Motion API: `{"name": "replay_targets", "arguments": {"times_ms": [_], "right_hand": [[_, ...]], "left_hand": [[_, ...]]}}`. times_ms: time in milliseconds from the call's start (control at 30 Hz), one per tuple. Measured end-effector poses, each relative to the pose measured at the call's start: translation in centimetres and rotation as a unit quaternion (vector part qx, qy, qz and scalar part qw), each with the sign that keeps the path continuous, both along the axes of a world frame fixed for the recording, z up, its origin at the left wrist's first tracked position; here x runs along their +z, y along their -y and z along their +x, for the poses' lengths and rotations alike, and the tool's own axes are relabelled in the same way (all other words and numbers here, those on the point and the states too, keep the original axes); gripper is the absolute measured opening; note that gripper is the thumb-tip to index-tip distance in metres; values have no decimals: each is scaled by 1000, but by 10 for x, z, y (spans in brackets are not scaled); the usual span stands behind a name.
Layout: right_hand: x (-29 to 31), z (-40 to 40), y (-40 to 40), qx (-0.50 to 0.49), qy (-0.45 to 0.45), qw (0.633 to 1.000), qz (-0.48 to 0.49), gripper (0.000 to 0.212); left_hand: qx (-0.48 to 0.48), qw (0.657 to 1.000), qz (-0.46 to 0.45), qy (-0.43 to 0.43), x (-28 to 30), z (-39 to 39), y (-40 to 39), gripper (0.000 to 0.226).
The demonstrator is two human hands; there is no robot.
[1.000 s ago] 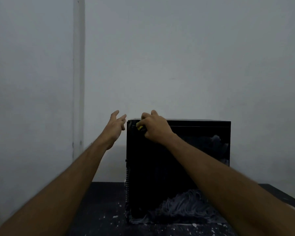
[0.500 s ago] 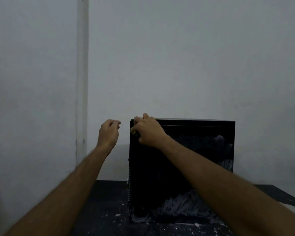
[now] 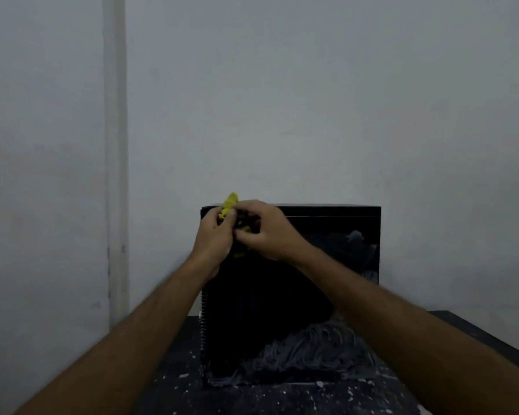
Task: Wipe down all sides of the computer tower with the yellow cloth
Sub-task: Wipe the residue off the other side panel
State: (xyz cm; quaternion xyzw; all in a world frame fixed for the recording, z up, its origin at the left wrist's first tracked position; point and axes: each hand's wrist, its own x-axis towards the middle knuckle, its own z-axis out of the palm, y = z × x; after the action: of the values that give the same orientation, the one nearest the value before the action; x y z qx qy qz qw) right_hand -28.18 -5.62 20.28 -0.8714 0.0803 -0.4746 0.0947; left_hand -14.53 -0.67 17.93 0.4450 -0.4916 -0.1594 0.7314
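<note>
Both hands, left hand (image 3: pixel 213 235) and right hand (image 3: pixel 267 232), are bunched up gripping the small crumpled yellow cloth (image 3: pixel 230 205) at the black boxy computer tower (image 3: pixel 327 265)'s top left corner, on a speckled dark table (image 3: pixel 282 396).

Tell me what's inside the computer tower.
Through the computer tower's side, a pale grey tangle of cables lies along the bottom, with greyish shapes upper right. The rest is too dark, and both forearms cover part.
</note>
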Motion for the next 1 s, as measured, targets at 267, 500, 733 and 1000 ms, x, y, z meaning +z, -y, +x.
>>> {"name": "replay_targets", "arguments": {"times_ms": [267, 500, 733, 1000], "right_hand": [[-8, -130, 84, -297, 125, 947, -3, 37], [-19, -189, 124, -388, 2, 919, 66, 54], [-28, -190, 126, -397, -35, 916, 51, 62], [-33, -188, 123, -420, -52, 905, 44, 68]], "left_hand": [[309, 888, -74, 333, -15, 61, -14, 34], [346, 832, -29, 432, -18, 85, -25, 48], [322, 773, 47, 544, -51, 85, -20, 46], [355, 762, 9, 542, -29, 86, -18, 30]]}}
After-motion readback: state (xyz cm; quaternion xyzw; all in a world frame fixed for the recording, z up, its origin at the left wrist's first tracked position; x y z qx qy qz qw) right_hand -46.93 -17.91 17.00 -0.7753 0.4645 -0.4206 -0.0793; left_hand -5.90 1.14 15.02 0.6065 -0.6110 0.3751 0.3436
